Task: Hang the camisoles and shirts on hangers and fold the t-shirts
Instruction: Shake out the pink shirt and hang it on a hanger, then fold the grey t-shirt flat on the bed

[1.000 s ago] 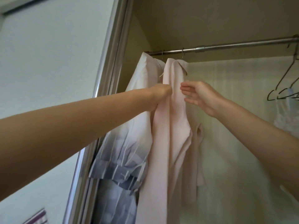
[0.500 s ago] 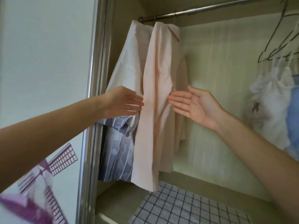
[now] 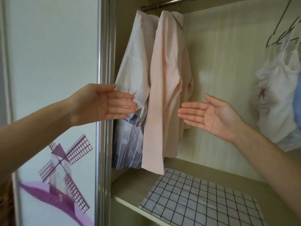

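A pale pink shirt point(image 3: 164, 82) hangs from the wardrobe rail point(image 3: 164, 4). Just left of it hangs a white shirt fading to blue-grey stripes point(image 3: 133, 69). My left hand point(image 3: 104, 103) is held flat with straight fingers in front of the striped shirt's sleeve and holds nothing. My right hand point(image 3: 211, 115) is open, palm up, a little to the right of the pink shirt and apart from it. A white camisole point(image 3: 276, 88) hangs at the right on a thin wire hanger point(image 3: 280, 30). A folded white garment with a black grid pattern point(image 3: 202, 199) lies on the shelf below.
The wardrobe's metal door frame point(image 3: 104, 62) stands at the left, beside a sliding door with a purple windmill picture point(image 3: 65, 160). A blue garment point(image 3: 297, 108) shows at the right edge. The wooden shelf point(image 3: 130, 190) runs under the hanging clothes.
Both hands have let go of the pink shirt, dropped lower and drawn apart. My view has tilted down, bringing the shelf and the grid-patterned garment into sight.
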The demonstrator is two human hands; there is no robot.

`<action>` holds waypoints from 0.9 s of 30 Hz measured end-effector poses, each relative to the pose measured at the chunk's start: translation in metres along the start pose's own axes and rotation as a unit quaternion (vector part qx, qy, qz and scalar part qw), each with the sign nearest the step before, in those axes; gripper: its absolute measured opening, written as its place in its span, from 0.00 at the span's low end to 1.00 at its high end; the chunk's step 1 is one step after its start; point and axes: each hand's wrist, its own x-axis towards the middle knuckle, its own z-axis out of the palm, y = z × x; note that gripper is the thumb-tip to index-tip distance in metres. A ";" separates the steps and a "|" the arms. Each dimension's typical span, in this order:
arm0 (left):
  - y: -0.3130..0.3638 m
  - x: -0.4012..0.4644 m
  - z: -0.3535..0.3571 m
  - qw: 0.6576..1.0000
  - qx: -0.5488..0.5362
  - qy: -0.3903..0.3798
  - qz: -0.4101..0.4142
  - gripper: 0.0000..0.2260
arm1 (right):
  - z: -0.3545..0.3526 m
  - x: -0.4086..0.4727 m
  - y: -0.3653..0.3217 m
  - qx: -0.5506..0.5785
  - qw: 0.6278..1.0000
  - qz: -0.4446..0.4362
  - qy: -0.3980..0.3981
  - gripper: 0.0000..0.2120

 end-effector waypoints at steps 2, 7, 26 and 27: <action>-0.006 -0.008 -0.010 1.000 0.005 0.005 -0.008 0.20 | 0.008 0.003 0.010 0.004 1.000 0.010 0.008 0.31; -0.022 -0.030 -0.037 0.999 0.000 0.020 -0.029 0.20 | 0.042 0.018 0.043 0.024 0.999 0.040 0.007 0.32; -0.119 -0.230 -0.230 0.964 -0.038 0.211 -0.154 0.21 | 0.313 0.080 0.211 0.019 0.973 0.171 -0.155 0.28; -0.120 -0.245 -0.237 0.960 -0.034 0.227 -0.159 0.21 | 0.328 0.082 0.220 0.019 0.969 0.179 -0.170 0.28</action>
